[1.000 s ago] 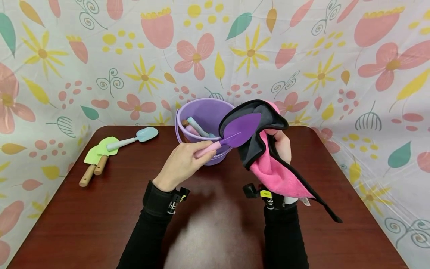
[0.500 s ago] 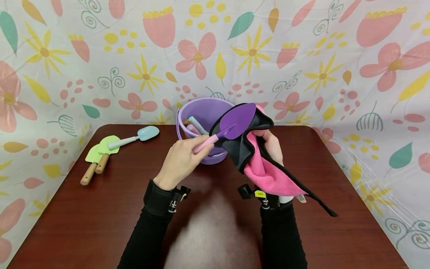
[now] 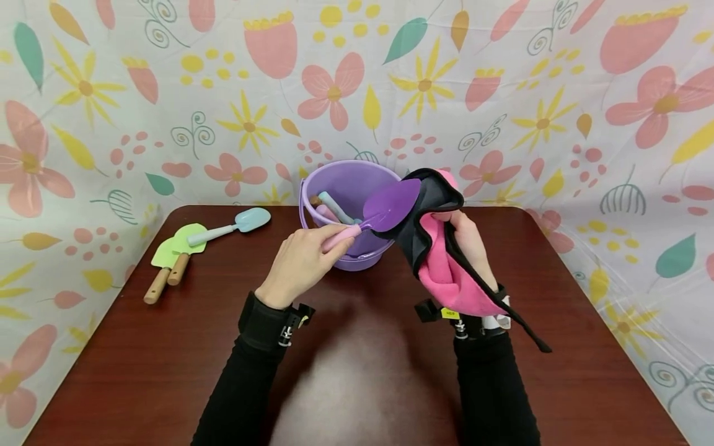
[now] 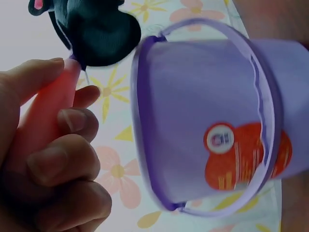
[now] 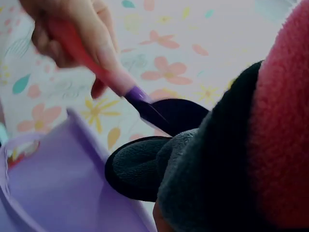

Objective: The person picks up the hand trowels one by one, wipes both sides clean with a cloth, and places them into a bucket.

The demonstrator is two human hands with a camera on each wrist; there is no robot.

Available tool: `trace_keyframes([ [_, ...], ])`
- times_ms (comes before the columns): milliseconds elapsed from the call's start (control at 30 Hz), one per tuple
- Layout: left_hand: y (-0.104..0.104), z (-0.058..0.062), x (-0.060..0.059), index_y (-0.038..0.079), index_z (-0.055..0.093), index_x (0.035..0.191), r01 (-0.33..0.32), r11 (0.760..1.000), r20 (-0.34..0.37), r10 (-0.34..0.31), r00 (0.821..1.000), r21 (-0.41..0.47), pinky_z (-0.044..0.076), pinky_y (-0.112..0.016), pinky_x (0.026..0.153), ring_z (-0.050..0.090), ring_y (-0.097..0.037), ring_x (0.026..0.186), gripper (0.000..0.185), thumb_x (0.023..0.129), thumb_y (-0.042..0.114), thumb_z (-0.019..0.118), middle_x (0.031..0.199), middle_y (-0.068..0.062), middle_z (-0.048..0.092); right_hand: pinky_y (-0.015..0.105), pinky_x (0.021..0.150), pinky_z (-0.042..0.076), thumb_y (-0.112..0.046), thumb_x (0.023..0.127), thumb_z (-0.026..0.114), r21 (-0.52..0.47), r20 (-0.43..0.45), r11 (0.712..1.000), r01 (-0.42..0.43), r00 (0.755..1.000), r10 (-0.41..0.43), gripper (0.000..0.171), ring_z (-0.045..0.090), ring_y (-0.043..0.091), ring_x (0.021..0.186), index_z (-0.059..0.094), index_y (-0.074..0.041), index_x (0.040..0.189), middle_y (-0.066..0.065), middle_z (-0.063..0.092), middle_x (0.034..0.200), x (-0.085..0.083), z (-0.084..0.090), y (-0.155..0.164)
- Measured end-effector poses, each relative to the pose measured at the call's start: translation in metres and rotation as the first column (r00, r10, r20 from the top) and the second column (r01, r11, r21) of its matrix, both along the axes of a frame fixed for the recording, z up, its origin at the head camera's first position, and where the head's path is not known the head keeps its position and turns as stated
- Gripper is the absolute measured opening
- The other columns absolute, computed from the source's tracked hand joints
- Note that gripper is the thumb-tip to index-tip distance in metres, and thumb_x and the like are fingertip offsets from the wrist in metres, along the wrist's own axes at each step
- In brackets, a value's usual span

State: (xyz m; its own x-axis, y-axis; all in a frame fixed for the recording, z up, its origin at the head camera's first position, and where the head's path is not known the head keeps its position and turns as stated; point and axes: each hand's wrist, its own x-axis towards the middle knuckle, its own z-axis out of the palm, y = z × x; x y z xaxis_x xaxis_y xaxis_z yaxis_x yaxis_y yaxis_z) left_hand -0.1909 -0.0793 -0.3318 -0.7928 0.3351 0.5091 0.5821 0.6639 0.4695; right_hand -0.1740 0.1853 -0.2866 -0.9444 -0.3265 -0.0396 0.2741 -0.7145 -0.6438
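At the far left of the table (image 3: 167, 371) lie two green trowels (image 3: 177, 248) with wooden handles, side by side and overlapping, and just right of them a pale blue scoop (image 3: 237, 223) with its bowl pointing right. Further right, the left hand (image 3: 301, 260) has its fingers curled round the pink handle of a purple trowel (image 3: 390, 207); the left wrist view shows the thumb and fingers wrapped about that handle. The blade points up and to the right, tilted, and lies against the cloth (image 3: 440, 248). Behind it, at the back middle of the table, stands a purple bucket (image 3: 340, 186), upright, with a few tool handles inside, one of them pale blue; how many is hard to tell, since the trowel covers part of the opening. The trowel's handle is held in front of the bucket's rim, above the table. To the right, the right hand (image 3: 465, 238) grips the cloth, dark grey on one face and pink on the other with a black edge; it is bunched round the fingers, cups the blade from behind, and trails down over the right wrist.
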Motion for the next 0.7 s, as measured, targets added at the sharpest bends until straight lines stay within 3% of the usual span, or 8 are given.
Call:
trace_keyframes([
  [33,-0.002,0.001,-0.002,0.025,0.073,0.113,-0.003,1.000,-0.007,0.003,1.000,-0.011,0.043,-0.031,0.057,0.055,-0.011,0.064,0.029,0.096,0.044,0.060,0.071,0.008,0.061,0.024,0.069,0.051,-0.013,0.102,0.029,0.067,-0.033,0.997,0.026,0.999,-0.024,0.026,0.062,0.016,0.076,0.053,-0.004,0.098,0.004,0.062,0.087,-0.001,0.002,0.003],
  [200,-0.014,0.014,-0.014,0.026,0.067,0.087,-0.001,0.997,-0.040,-0.002,0.999,-0.078,0.036,-0.032,0.049,0.049,-0.012,0.055,0.024,0.097,0.046,0.058,0.058,0.009,0.046,0.027,0.065,0.050,-0.005,0.101,0.031,0.155,-0.207,0.982,0.112,0.975,-0.078,0.023,0.057,0.019,0.073,0.054,-0.001,0.097,0.008,0.058,0.086,-0.008,0.008,0.016],
  [300,-0.020,0.027,-0.024,0.026,0.063,0.085,0.008,0.990,-0.028,-0.012,1.000,-0.139,0.036,-0.033,0.050,0.048,-0.013,0.053,0.032,0.097,0.054,0.053,0.058,0.009,0.045,0.028,0.064,0.051,0.001,0.101,0.035,0.205,-0.267,0.960,0.189,0.955,-0.131,0.020,0.058,0.019,0.071,0.055,0.001,0.099,0.009,0.059,0.084,-0.012,0.012,0.027],
  [433,-0.024,0.042,-0.038,0.024,0.068,0.096,0.020,0.977,0.030,-0.014,0.999,-0.211,0.037,-0.034,0.052,0.050,-0.015,0.057,0.038,0.096,0.057,0.051,0.060,0.004,0.047,0.024,0.063,0.050,-0.006,0.102,0.043,0.440,-0.341,0.842,0.311,0.926,-0.163,0.017,0.061,0.013,0.069,0.059,-0.004,0.099,0.004,0.062,0.080,-0.018,0.016,0.052],
  [533,-0.023,0.047,-0.047,0.020,0.067,0.096,0.019,0.969,0.072,-0.002,0.997,-0.246,0.038,-0.034,0.053,0.051,-0.015,0.060,0.035,0.096,0.053,0.055,0.063,0.002,0.049,0.020,0.065,0.048,-0.010,0.100,0.050,0.576,-0.386,0.723,0.382,0.906,-0.171,0.011,0.060,0.008,0.070,0.061,-0.008,0.100,0.000,0.062,0.081,-0.021,0.016,0.067],
  [600,-0.022,0.049,-0.053,0.018,0.066,0.093,0.013,0.962,0.109,0.018,0.994,-0.273,0.039,-0.034,0.055,0.052,-0.016,0.062,0.034,0.096,0.050,0.056,0.067,0.002,0.054,0.020,0.063,0.047,-0.010,0.099,0.053,0.610,-0.380,0.689,0.391,0.907,-0.178,0.007,0.059,0.008,0.070,0.060,-0.008,0.100,0.000,0.061,0.081,-0.021,0.016,0.072],
  [700,-0.016,0.052,-0.063,0.017,0.064,0.085,0.002,0.940,0.143,0.050,0.988,-0.342,0.041,-0.035,0.056,0.054,-0.017,0.065,0.034,0.096,0.048,0.057,0.068,0.002,0.057,0.022,0.061,0.049,-0.011,0.099,0.054,0.630,-0.346,0.683,0.370,0.921,-0.179,0.009,0.059,0.010,0.068,0.056,-0.005,0.105,0.002,0.060,0.082,-0.020,0.014,0.080],
])
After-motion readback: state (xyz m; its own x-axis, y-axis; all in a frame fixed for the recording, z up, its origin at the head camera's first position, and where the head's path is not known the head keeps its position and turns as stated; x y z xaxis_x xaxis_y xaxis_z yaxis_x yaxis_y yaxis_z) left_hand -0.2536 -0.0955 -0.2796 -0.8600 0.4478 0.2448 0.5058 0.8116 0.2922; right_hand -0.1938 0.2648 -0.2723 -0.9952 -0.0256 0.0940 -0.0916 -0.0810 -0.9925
